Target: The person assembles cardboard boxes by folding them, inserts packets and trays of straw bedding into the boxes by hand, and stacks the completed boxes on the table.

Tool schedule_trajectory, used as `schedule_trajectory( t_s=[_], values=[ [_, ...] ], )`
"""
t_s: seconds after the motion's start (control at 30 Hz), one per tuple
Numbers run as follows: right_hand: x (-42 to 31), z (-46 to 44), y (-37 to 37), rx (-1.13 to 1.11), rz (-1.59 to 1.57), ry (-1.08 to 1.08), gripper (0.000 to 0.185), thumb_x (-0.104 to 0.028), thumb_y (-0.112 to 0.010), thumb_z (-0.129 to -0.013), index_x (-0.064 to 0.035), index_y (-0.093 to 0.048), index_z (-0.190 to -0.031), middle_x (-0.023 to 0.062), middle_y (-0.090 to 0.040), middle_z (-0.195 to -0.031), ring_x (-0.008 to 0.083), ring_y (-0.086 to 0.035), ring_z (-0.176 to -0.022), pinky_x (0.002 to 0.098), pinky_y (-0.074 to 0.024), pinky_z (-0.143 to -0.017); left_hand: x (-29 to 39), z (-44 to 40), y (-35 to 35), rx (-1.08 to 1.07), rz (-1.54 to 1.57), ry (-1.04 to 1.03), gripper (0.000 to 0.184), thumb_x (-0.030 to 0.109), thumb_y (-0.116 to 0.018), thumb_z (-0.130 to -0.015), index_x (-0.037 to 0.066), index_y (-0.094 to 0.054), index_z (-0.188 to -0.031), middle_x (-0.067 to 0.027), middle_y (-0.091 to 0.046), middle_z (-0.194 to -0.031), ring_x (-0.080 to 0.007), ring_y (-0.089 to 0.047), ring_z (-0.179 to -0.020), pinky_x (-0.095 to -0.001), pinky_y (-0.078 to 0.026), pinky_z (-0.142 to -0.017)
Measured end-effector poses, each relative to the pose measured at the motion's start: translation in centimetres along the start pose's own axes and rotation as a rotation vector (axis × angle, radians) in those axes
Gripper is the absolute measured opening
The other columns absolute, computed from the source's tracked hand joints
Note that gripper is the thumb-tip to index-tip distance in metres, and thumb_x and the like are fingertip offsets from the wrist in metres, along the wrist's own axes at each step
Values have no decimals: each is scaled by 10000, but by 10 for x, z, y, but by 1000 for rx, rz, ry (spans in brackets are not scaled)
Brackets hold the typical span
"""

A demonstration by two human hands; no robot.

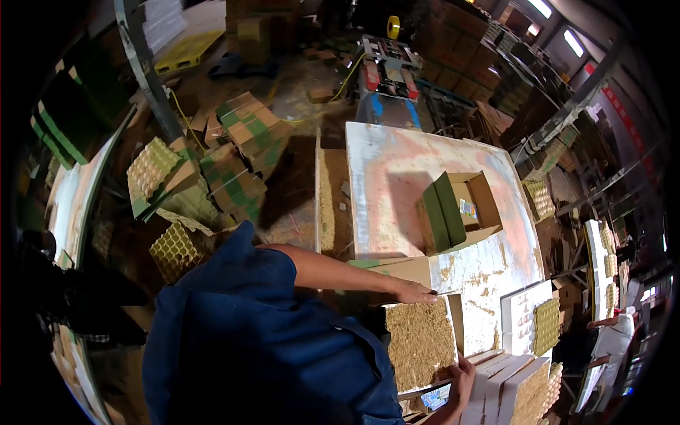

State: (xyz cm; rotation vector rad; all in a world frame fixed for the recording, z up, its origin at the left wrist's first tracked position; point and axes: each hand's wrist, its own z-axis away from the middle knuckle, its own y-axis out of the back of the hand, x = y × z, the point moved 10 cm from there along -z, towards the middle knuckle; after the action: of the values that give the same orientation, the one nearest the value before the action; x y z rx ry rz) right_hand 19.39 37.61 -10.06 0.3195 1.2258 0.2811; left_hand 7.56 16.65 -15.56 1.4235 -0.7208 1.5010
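Observation:
A white-edged foam box with a brown, husk-like face (419,338) is between my two hands, close to my body. My left hand (416,291) grips its far edge, fingers together along the rim. At the near right corner, my right hand (462,380) has its fingers curled over the edge. An open cardboard flap (397,268) lies just beyond my left hand. Beside my right hand stand several white foam slabs (490,382), one with a husk-covered face. What is under the held box is mostly hidden.
A green-and-brown open carton (444,212) stands on the stained white worktable (379,212). A white egg tray (518,319) is at its right. Flattened cartons (244,134) and an egg stack (152,168) lie left. A taping machine (389,74) stands behind; another person (615,336) is far right.

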Motion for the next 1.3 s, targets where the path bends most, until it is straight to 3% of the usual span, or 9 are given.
schedule_trajectory(
  t_s=[0.17, 0.2, 0.3, 0.43, 0.6, 0.7, 0.8, 0.93, 1.3],
  values=[
    [10, -1, 7, 158, 495, 84, 253, -135, -506, -889, 63, -631, -794, 37, -507, -556, 88, -462, -551, 311, -390, -495, 12, 13, 9, 196, -92, -22, 612, 280, -526, -973, 18, -284, -1471, -203, -418, -1416, -278, -509, -1196, -379, -458, -983],
    [-10, 4, -6, 152, 551, 54, 184, -111, -521, -845, 25, -641, -875, 127, -561, -629, 177, -541, -574, 341, -432, -537, 8, 10, 14, 317, -134, -404, 647, 256, -599, -934, 60, -304, -1475, -212, -409, -1429, -289, -471, -1256, -399, -417, -1028],
    [-45, 15, -24, 385, 772, 308, 131, -80, -571, -781, -37, -655, -872, 182, -636, -756, 354, -638, -703, 428, -504, -627, 101, 33, -1, 335, -771, -385, 704, 304, -672, -861, 109, -357, -1460, -218, -323, -1498, -359, -318, -1388, -474, -257, -1144],
    [-43, -6, -53, 387, 1154, 307, 82, -87, -605, -726, -85, -674, -682, 124, -656, -753, 284, -651, -696, 388, -519, -640, 120, 19, -81, -113, -1060, -492, 695, 371, -698, -827, 117, -430, -1415, -145, -326, -1514, -325, -272, -1416, -526, -218, -1152],
    [-76, 64, -21, 691, 518, 535, 182, 3, -615, -712, -45, -703, -864, 119, -657, -976, 313, -614, -927, 393, -504, -816, 85, -4, -115, -327, -1196, -360, 900, 548, -737, -726, 65, -409, -1410, -231, -295, -1485, -393, -274, -1389, -558, -222, -1132],
    [-20, 141, 35, 1060, 318, 363, 177, 37, -644, -723, -42, -685, -876, 118, -672, -963, 296, -641, -906, 355, -504, -843, 68, -5, -129, -462, -1187, -284, 1027, 554, -773, -679, 236, -258, -1509, -213, -215, -1534, -406, -222, -1416, -592, -195, -1139],
    [115, 212, 77, 1263, 484, -153, 241, -73, -752, -732, -57, -708, -968, 125, -660, -1095, 290, -591, -1066, 375, -471, -922, 59, -2, -143, -511, -1262, -279, 1043, 550, -785, -665, 228, -263, -1508, -207, -184, -1550, -418, -196, -1425, -603, -183, -1143],
    [279, 284, 98, 1008, 569, -1073, 936, -445, -853, -649, -80, -437, -1404, 212, -330, -1491, 356, -322, -1377, 509, -331, -1118, 51, -5, -149, -554, -1325, -211, 1059, 542, -786, -667, 246, -232, -1519, -207, -142, -1567, -423, -173, -1434, -622, -171, -1138],
    [354, 270, 83, 893, 601, -956, 848, -394, -802, -670, -61, -442, -1362, 221, -364, -1462, 382, -330, -1359, 514, -368, -1066, 44, -1, -147, -548, -1209, -180, 1078, 435, -830, -656, 249, -222, -1527, -216, -129, -1570, -422, -143, -1445, -609, -137, -1156]
  ],
)
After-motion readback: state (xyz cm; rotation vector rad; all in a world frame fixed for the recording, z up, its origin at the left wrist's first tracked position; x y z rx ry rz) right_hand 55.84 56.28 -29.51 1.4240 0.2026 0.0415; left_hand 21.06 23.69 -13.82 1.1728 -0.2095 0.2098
